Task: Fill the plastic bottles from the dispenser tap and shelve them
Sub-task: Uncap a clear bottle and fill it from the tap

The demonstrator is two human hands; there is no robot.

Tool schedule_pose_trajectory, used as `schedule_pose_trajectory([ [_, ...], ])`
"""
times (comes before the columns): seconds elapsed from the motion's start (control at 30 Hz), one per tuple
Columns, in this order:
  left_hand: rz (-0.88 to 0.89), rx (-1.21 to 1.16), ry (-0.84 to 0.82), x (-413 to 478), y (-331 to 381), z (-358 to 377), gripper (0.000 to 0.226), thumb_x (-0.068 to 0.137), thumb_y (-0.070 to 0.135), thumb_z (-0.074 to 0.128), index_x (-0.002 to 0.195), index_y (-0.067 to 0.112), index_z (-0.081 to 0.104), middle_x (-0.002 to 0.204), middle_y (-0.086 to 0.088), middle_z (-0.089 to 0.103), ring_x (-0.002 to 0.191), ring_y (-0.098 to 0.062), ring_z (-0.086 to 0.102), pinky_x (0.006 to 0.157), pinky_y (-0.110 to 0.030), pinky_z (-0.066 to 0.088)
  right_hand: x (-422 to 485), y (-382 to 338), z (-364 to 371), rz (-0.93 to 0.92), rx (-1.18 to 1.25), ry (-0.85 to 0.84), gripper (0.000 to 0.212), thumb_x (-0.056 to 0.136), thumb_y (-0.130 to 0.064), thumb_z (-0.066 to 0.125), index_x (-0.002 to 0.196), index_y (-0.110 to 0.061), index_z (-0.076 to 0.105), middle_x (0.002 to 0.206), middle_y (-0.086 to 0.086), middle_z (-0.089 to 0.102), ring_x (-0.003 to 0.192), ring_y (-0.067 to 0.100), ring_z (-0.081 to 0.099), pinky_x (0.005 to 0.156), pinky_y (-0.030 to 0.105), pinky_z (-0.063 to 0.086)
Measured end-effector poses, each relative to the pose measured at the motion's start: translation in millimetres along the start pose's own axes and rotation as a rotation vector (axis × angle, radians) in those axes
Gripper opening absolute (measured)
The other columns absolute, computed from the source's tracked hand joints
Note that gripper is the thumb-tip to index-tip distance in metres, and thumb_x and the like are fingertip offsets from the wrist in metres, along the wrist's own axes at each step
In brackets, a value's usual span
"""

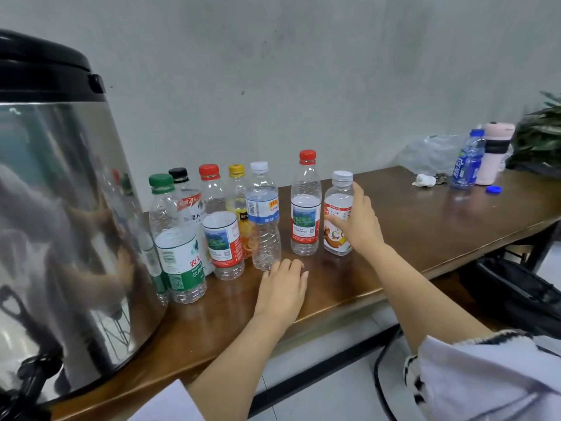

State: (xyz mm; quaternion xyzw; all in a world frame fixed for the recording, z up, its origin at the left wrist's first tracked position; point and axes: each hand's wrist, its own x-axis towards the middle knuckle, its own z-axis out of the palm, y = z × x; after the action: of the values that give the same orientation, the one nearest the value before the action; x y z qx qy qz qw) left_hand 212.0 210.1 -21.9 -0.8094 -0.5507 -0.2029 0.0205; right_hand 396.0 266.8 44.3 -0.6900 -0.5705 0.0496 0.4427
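A large steel dispenser [60, 208] with a black lid stands at the left of the brown table [409, 232]; its black tap [27, 378] shows at the bottom left. Several capped, clear plastic bottles stand in a row beside it, among them a green-capped bottle [176, 238], a blue-labelled bottle [263, 220] and a tall red-capped bottle [305, 214]. My right hand [361, 223] grips the short white-capped bottle [338, 205] at the row's right end, thumb across its label. My left hand [282, 287] rests palm down on the table by the blue-labelled bottle's base.
At the far right of the table are a blue drink bottle [467, 162], a pink flask [494, 153], a loose blue cap [493, 189], a crumpled tissue [423, 180], a plastic bag [431, 153] and a plant [540, 138]. A black bag [516, 293] and cable [382, 375] lie below.
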Motion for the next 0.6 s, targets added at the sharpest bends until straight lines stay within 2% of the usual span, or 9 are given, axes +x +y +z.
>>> schedule_pose_trajectory([
  [0.3, 0.097, -0.044, 0.035, -17.4, -5.5, -16.3, 0.034, 0.107, 0.034, 0.034, 0.137, 0.022, 0.046, 0.136, 0.003, 0.051, 0.127, -0.016, 0.042, 0.103, -0.031, 0.035, -61.7, -28.0, -31.6, -0.084, 0.109, 0.078, 0.083, 0.085, -0.026, 0.077, 0.150, -0.031, 0.026, 0.140, 0.006, 0.043, 0.125, 0.026, 0.052, 0.098, 0.040, 0.047],
  [0.43, 0.060, -0.408, 0.170, -34.6, -19.5, -55.8, 0.030, 0.103, 0.026, 0.047, 0.129, 0.014, 0.056, 0.125, -0.001, 0.058, 0.117, -0.016, 0.052, 0.101, -0.034, 0.044, -110.4, -49.7, -45.0, -0.154, 0.173, 0.049, 0.083, 0.082, -0.025, 0.079, 0.148, -0.037, 0.029, 0.132, 0.001, 0.045, 0.115, 0.020, 0.054, 0.090, 0.037, 0.046],
  [0.47, 0.051, -0.505, 0.228, -39.9, -21.4, -72.0, 0.026, 0.102, 0.022, 0.051, 0.125, 0.014, 0.059, 0.121, -0.002, 0.060, 0.110, -0.014, 0.055, 0.098, -0.032, 0.047, -124.1, -56.5, -45.8, -0.166, 0.191, 0.031, 0.083, 0.082, -0.025, 0.079, 0.147, -0.039, 0.029, 0.131, -0.001, 0.045, 0.114, 0.018, 0.054, 0.090, 0.036, 0.047],
  [0.53, 0.047, -0.679, 0.313, -53.5, -23.0, -110.3, 0.018, 0.100, 0.015, 0.055, 0.116, 0.016, 0.062, 0.111, 0.001, 0.064, 0.094, -0.007, 0.058, 0.083, -0.017, 0.048, -151.4, -72.1, -44.7, -0.186, 0.216, -0.012, 0.084, 0.081, -0.027, 0.079, 0.147, -0.040, 0.029, 0.131, -0.003, 0.044, 0.114, 0.016, 0.053, 0.092, 0.037, 0.047],
  [0.57, 0.061, -0.748, 0.339, -63.0, -23.6, -131.0, 0.017, 0.099, 0.013, 0.056, 0.114, 0.019, 0.062, 0.108, 0.004, 0.065, 0.090, -0.003, 0.059, 0.078, -0.013, 0.047, -165.4, -80.9, -42.7, -0.196, 0.225, -0.035, 0.084, 0.081, -0.028, 0.079, 0.148, -0.039, 0.029, 0.133, -0.004, 0.044, 0.117, 0.015, 0.052, 0.093, 0.038, 0.047],
  [0.6, 0.086, -0.788, 0.361, -72.5, -24.8, -150.9, 0.019, 0.099, 0.012, 0.056, 0.114, 0.021, 0.061, 0.110, 0.006, 0.064, 0.092, -0.002, 0.060, 0.079, -0.012, 0.048, -178.5, -89.2, -39.8, -0.205, 0.238, -0.060, 0.084, 0.081, -0.030, 0.079, 0.148, -0.038, 0.029, 0.135, -0.005, 0.044, 0.120, 0.015, 0.051, 0.096, 0.040, 0.047],
])
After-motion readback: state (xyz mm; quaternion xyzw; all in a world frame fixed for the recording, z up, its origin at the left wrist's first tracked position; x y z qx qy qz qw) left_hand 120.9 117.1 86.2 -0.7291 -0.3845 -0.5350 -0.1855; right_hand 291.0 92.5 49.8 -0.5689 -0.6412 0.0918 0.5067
